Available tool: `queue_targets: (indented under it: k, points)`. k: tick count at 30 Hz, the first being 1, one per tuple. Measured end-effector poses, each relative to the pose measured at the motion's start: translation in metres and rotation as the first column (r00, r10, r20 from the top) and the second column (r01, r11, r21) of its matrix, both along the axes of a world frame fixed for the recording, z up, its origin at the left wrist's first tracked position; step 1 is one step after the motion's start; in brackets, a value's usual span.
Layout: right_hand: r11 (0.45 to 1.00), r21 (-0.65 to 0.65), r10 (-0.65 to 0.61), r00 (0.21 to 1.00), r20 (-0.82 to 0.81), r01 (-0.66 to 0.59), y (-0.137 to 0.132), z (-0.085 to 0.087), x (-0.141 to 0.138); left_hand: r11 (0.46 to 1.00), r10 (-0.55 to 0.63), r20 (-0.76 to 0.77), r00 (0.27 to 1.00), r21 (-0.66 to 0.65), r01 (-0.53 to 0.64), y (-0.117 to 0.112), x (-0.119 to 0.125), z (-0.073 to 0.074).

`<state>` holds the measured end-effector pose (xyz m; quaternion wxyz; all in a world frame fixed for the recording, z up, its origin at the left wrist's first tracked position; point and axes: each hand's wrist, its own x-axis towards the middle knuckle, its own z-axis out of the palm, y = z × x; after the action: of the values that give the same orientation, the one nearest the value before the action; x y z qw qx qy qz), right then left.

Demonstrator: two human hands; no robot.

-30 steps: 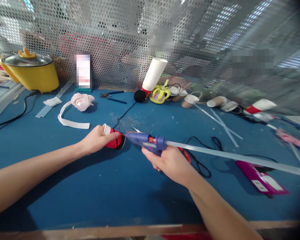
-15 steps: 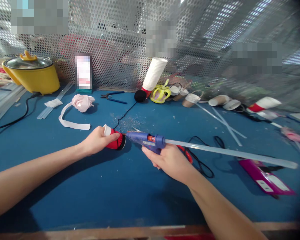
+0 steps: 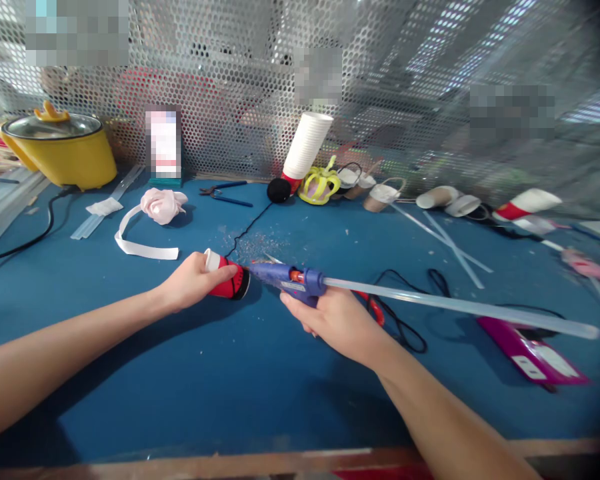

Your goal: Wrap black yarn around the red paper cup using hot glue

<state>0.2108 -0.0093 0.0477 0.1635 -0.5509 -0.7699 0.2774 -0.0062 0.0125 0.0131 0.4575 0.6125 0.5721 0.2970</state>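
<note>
My left hand (image 3: 193, 283) is closed around a red and white paper cup (image 3: 226, 281), tilted on its side with its base end toward the right. Black yarn (image 3: 241, 283) is wound round that end, and a strand runs back from it to a black yarn ball (image 3: 279, 191). In my right hand (image 3: 337, 320) is a blue glue gun (image 3: 291, 279), its nozzle at the yarn-wrapped end of the cup; whether it touches I cannot tell. A long clear glue stick (image 3: 455, 305) sticks out of the gun's back.
Along the back stand a yellow electric pot (image 3: 75, 157), a phone (image 3: 163, 143), pliers (image 3: 227, 193), stacked white cups (image 3: 307, 147) and a yellow basket-like craft (image 3: 320, 185). A pale ribbon roll (image 3: 163, 205) lies left; a purple packet (image 3: 530, 350) and black cable (image 3: 405, 333) lie right.
The view has shifted very slightly. Both hands, the cup and the glue gun keep nearly the same positions relative to each other.
</note>
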Motion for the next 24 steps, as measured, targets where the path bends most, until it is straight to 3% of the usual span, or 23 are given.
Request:
queue_targets:
  k: [18,24]
  points:
    - [0.978,0.188,0.067,0.992,0.108,-0.086,-0.01,0.002,0.005,0.997,0.054,0.092,0.994,-0.05,-0.05,0.003,-0.002,-0.004]
    - [0.978,0.18,0.099,0.993,0.065,-0.109,-0.015,0.002,0.004,0.992,0.106,0.082,0.991,-0.08,-0.1,0.005,-0.003,-0.008]
